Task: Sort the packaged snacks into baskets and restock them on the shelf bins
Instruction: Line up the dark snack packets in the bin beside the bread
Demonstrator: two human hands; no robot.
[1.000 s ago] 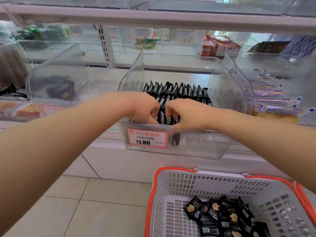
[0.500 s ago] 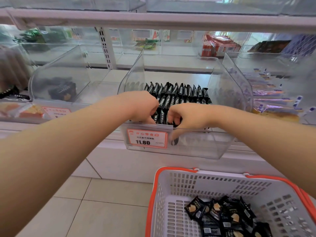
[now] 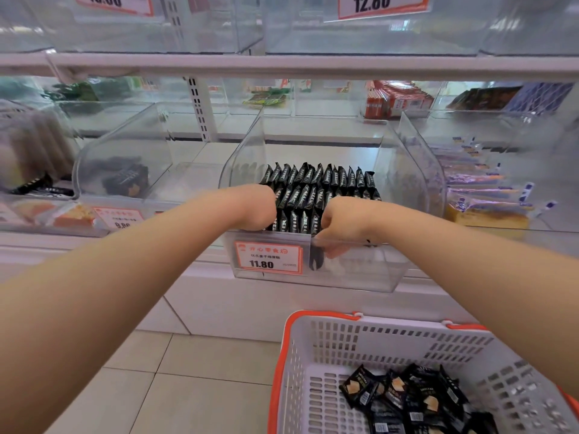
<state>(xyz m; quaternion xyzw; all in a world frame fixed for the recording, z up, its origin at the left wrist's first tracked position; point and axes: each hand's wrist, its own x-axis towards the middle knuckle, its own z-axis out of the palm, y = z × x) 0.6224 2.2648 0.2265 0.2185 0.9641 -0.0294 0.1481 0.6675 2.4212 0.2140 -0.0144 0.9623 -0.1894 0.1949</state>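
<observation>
Black snack packets (image 3: 316,186) stand upright in rows inside a clear shelf bin (image 3: 404,170) with an 11.80 price tag (image 3: 268,256). Both my hands are inside the bin at its front row. My left hand (image 3: 255,211) sits knuckles-down at the row's left end, its fingers hidden. My right hand (image 3: 343,222) curls over the right end. Its fingertips show through the front wall and pinch a black packet (image 3: 315,260). More black packets (image 3: 404,396) lie in the white basket with an orange rim (image 3: 313,355) below.
A clear bin (image 3: 125,158) to the left holds a few dark packets. The bin (image 3: 488,195) to the right holds purple-wrapped cakes. An upper shelf rail (image 3: 282,65) runs overhead. Beige floor tiles (image 3: 188,386) lie left of the basket.
My hands have spread apart along the front row, leaving packets standing between them. My right hand has sunk toward the bin's front wall. The view has tilted up slightly.
</observation>
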